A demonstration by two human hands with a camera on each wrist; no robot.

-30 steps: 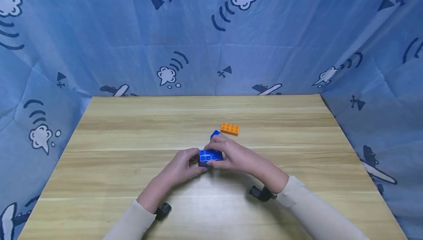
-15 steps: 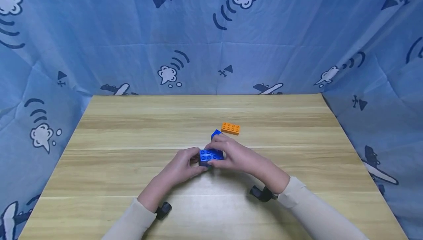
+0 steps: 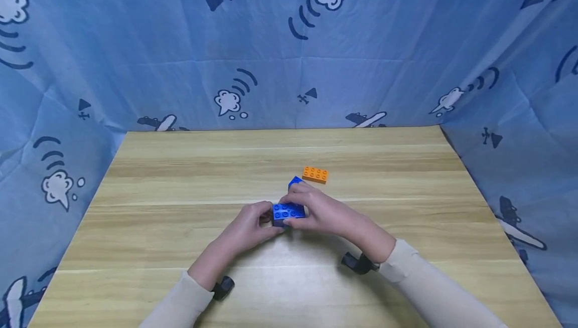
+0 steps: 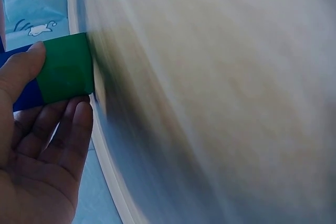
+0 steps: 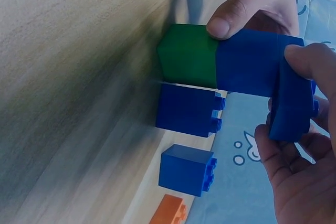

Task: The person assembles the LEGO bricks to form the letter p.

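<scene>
In the lower centre of the head view, the left hand (image 3: 249, 224) pinches between thumb and fingers near the seam where a dark blue plastic block (image 5: 247, 60) sits on a green plastic block (image 5: 187, 56). The right hand (image 3: 321, 211) holds a blue studded plastic brick (image 5: 290, 111) in a narrow pinch, across the dark blue block's top and overhanging one side. Fitting this brick seems the step in hand; whether it is fully seated, I cannot tell. The next move likely calls for an even press, base steadied. Farther off, at lower centre in the right wrist view, stand two loose blue studded blocks (image 5: 184, 109), then an orange eight-stud plastic brick (image 3: 314, 174). Visible count: four blue, one green, one orange.
</scene>
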